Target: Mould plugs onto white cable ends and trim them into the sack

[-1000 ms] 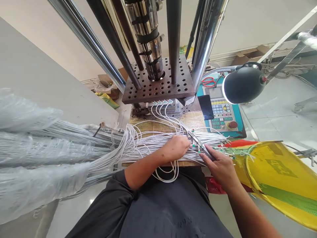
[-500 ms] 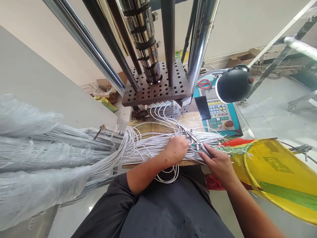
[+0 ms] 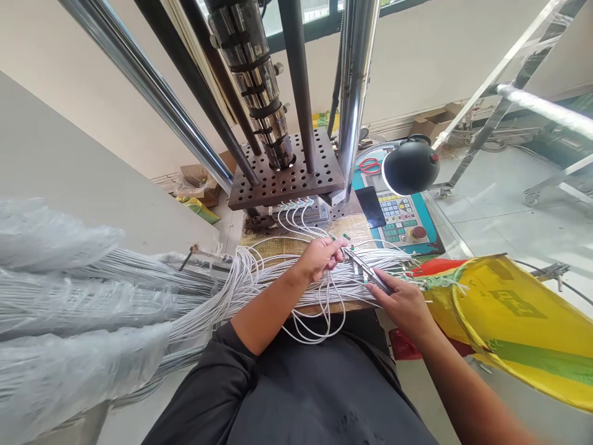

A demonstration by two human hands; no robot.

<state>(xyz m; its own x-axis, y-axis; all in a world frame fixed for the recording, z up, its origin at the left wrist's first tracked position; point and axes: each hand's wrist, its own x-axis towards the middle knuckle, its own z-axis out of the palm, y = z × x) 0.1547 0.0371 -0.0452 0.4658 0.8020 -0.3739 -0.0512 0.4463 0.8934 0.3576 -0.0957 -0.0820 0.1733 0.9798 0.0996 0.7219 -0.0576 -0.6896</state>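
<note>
My left hand [image 3: 319,256] is closed in a pinch on a white cable, near a small green-and-white cable end [image 3: 346,237]. My right hand [image 3: 402,301] grips the near end of a long metal bar [image 3: 365,269], which slants over the cables. Small green-tipped cable ends lie along this bar. Beneath both hands spreads a thick bundle of white cables [image 3: 278,278], and a few loops hang off the front edge. Farther back, several cable ends [image 3: 296,204] sit in a row in a metal mould [image 3: 319,213] under the drilled press plate [image 3: 287,185].
A teal control panel [image 3: 430,232] with buttons, red scissors [image 3: 369,165] and a dark flat device [image 3: 370,207] stand right of the press. A black lamp [image 3: 412,167] hangs over it. At right is a yellow sack [image 3: 523,309]; plastic-wrapped cables [image 3: 83,296] fill the left.
My left hand has moved up and away from me, and its fingers now pinch a cable near the bar's far end. The bar stays in my right hand. The view has shifted slightly.
</note>
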